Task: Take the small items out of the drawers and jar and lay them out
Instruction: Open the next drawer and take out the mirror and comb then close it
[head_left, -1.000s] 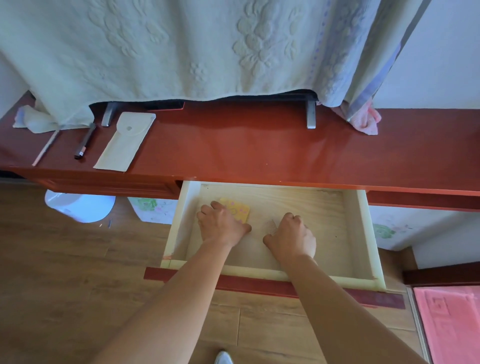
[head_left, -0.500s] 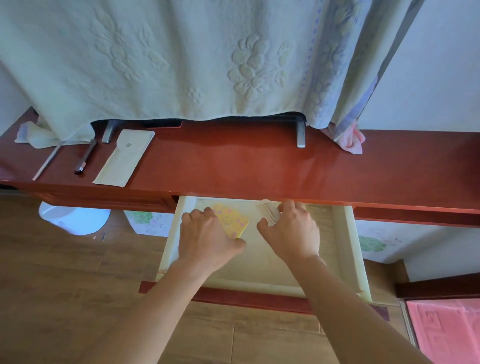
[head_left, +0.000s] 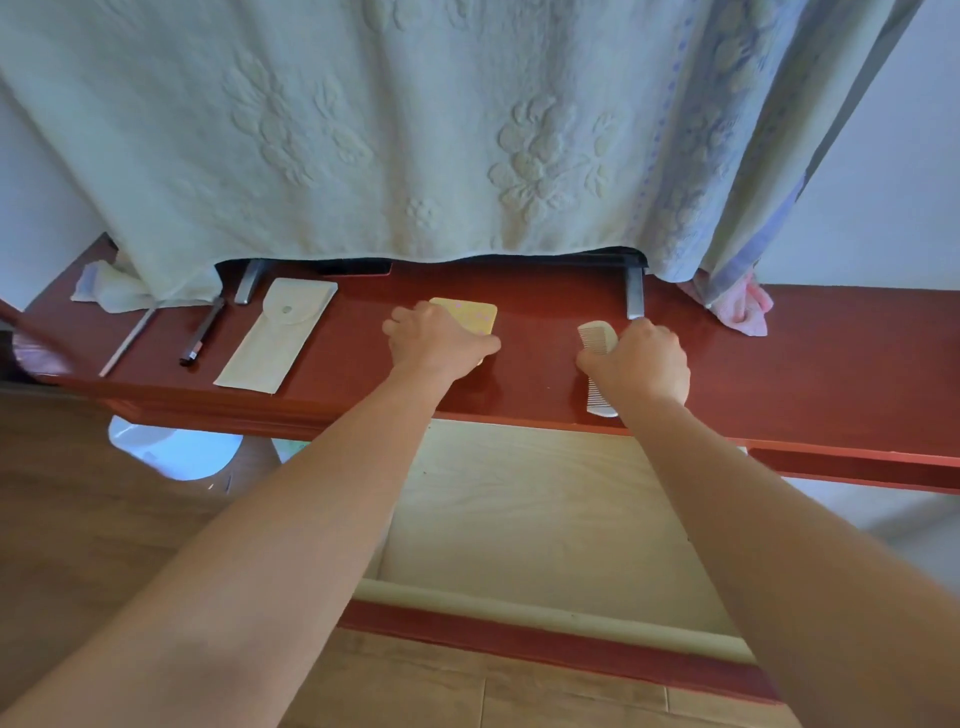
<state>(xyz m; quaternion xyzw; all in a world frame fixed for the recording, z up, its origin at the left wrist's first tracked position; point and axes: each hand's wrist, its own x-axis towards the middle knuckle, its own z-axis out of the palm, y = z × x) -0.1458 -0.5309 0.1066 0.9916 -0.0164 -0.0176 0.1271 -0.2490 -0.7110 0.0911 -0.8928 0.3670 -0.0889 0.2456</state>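
Left hand (head_left: 439, 340) clenched on a yellow patterned pad (head_left: 470, 313) lying on the red worktop (head_left: 543, 364). Right hand (head_left: 639, 358) grips a cream comb (head_left: 597, 335), just beside the worktop's front edge. Open drawer (head_left: 519, 509) below. Pouch (head_left: 275, 332) and pen (head_left: 202, 330) to the left.

Desktop (head_left: 540, 358), bare strip between left hand (head_left: 441, 345) fingers and right hand (head_left: 641, 364) fingers: passable.
At the fingertips: card (head_left: 470, 314), comb (head_left: 597, 338).
Ahead of fingers: cloth (head_left: 467, 156) hanging low; stand leg (head_left: 634, 293) just beyond right fingers.
Left of left fingers: pouch (head_left: 275, 332), pen (head_left: 202, 330), stick (head_left: 127, 340).
Right of right fingers: bare top, then rag (head_left: 740, 309).
Under wrists: open drawer (head_left: 545, 519).
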